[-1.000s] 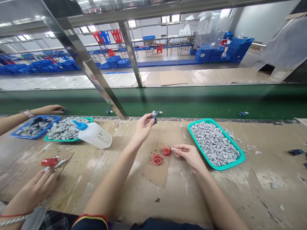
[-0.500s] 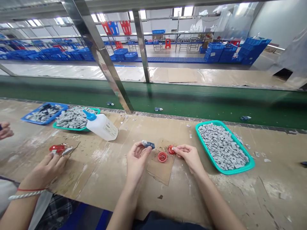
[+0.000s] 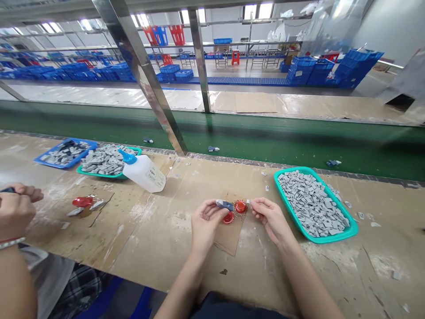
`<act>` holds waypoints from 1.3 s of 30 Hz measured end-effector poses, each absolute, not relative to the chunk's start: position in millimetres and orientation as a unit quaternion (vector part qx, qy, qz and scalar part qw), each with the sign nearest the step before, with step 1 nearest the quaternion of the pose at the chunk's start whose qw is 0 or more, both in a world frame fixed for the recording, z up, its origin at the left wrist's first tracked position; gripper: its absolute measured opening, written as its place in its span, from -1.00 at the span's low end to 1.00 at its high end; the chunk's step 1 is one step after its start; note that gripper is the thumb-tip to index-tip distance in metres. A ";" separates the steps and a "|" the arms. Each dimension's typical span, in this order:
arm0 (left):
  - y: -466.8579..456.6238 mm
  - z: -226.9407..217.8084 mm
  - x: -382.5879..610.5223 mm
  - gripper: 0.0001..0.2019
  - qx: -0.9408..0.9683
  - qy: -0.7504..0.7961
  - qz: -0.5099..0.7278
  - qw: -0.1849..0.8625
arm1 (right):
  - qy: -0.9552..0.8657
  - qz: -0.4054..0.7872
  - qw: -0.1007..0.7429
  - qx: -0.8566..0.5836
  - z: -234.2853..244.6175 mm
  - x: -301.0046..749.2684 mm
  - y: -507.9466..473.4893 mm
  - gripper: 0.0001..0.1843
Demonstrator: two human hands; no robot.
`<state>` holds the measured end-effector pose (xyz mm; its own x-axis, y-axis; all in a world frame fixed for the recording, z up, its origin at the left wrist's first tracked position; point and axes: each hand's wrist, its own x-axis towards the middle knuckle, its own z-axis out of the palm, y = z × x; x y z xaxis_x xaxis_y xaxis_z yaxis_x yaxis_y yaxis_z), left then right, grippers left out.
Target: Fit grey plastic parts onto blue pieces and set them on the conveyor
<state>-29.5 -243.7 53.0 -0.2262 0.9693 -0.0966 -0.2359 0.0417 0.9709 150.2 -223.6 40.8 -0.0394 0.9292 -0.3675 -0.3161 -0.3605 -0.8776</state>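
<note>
My left hand [image 3: 208, 220] pinches a small dark-blue and grey plastic part [image 3: 225, 205] between thumb and fingers, above the cardboard piece. In my right hand [image 3: 269, 217] a small light-grey tab [image 3: 248, 201] is gripped at the fingertips, just right of a red cap [image 3: 240, 206] with a glossy red inside. A second red cap [image 3: 228, 217] lies partly behind my left thumb. Both caps rest on a scrap of cardboard [image 3: 229, 241] dotted with brown crumbs. To the right stands a green tray [image 3: 352, 228] full of grey tabs.
A white bottle with a blue nozzle [image 3: 146, 173] leans near another green tray [image 3: 86, 172] and a blue tray [image 3: 43, 162] of parts. A co-worker's hands [image 3: 16, 208] are at far left, near a red dish [image 3: 82, 202]. Several parts lie on the green conveyor belt [image 3: 265, 146].
My right hand has drawn the grey tab away from the red cap. My left hand has brought the blue-grey part closer to the caps. The co-worker's hand has left the red dish.
</note>
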 end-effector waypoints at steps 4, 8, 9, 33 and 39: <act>-244.6 54.9 -16.2 -0.74 0.368 0.496 0.582 0.528 | -0.282 0.693 0.477 -0.461 50.7 150.8 -227.5 -0.74; -242.6 55.5 -8.5 -0.75 0.374 0.498 0.570 0.536 | -0.283 0.702 0.477 -0.447 53.5 149.6 -228.9 -0.75; -241.9 55.6 -9.1 -0.75 0.371 0.503 0.575 0.527 | -0.285 0.692 0.483 -0.455 53.1 150.8 -228.4 -0.74; -245.1 65.5 -57.6 -0.72 0.340 0.541 0.666 0.385 | -0.654 0.290 0.267 -0.646 25.3 122.5 -260.2 -0.75; -247.6 66.0 -59.7 -0.72 0.338 0.542 0.668 0.382 | -0.676 0.281 0.230 -0.641 21.4 119.2 -259.5 -0.74</act>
<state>-59.7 -247.6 66.0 -0.4795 0.8768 0.0376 -0.1432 -0.1205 0.9823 119.2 -259.5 21.4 -0.0728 0.9961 -0.0505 0.7376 0.0197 -0.6749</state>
